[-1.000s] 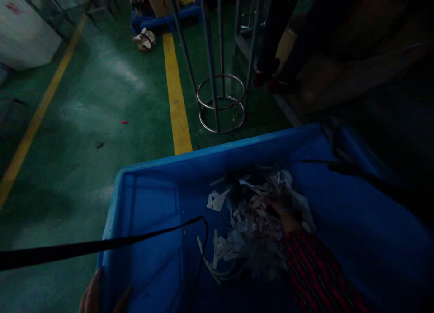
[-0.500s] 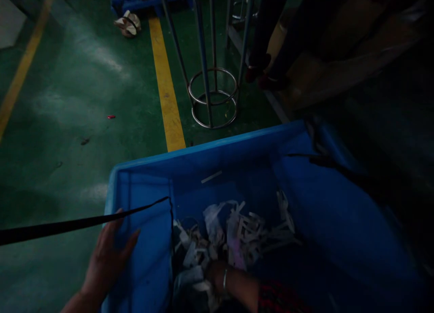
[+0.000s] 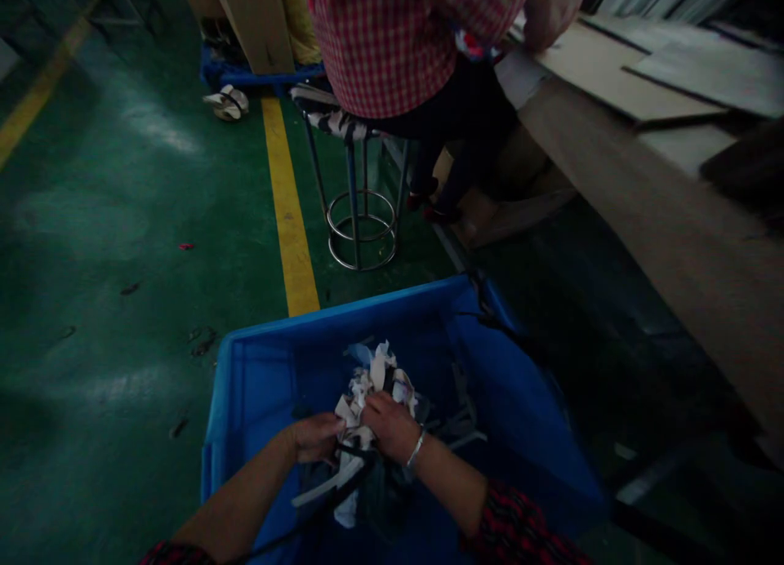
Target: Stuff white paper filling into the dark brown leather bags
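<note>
Where a second ago only my right hand [image 3: 387,424] dug in the scraps [image 3: 373,385], my left hand [image 3: 315,436] has joined it; both grips are closed around the bundle, lifted at the blue bin's [image 3: 245,361] middle, gathering apparently done.

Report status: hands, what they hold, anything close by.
Left hand and right hand both shut on bunch of white paper strips, over blue plastic bin. Seated person's metal stool beyond bin.
</note>
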Action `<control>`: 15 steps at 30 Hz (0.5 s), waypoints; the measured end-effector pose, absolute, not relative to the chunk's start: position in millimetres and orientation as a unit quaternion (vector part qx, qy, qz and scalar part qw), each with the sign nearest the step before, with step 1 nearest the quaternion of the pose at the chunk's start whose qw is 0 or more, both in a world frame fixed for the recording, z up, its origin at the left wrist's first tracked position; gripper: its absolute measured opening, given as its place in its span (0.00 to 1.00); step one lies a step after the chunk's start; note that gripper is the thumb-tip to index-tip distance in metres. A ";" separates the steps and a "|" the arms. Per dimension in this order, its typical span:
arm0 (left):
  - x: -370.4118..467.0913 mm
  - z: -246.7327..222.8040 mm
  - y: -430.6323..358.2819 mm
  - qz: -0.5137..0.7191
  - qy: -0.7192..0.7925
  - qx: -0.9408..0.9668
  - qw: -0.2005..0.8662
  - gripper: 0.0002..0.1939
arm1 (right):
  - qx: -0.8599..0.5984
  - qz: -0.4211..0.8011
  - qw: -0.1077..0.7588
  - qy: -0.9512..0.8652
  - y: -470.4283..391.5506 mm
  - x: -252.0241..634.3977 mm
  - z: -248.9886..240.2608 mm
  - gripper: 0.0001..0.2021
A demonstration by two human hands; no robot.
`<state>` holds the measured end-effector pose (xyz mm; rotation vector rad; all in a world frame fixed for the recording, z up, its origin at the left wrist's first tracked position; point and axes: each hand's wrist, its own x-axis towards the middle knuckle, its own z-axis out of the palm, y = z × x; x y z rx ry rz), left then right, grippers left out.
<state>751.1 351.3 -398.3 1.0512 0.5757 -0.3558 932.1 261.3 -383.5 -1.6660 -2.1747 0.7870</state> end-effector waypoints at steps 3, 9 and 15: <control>743.5 -366.7 364.5 -0.201 0.277 0.571 0.746 0.29 | -0.470 0.243 0.099 -0.843 254.2 927.7 -342.2 0.03; 751.5 -293.7 354.9 -0.173 0.204 0.694 0.668 0.16 | -0.381 0.286 0.148 -0.867 246.1 907.4 -296.7 0.06; 743.4 -275.2 283.7 -0.085 0.247 0.522 0.812 0.26 | -0.503 0.460 0.352 -0.642 200.9 874.9 -293.9 0.07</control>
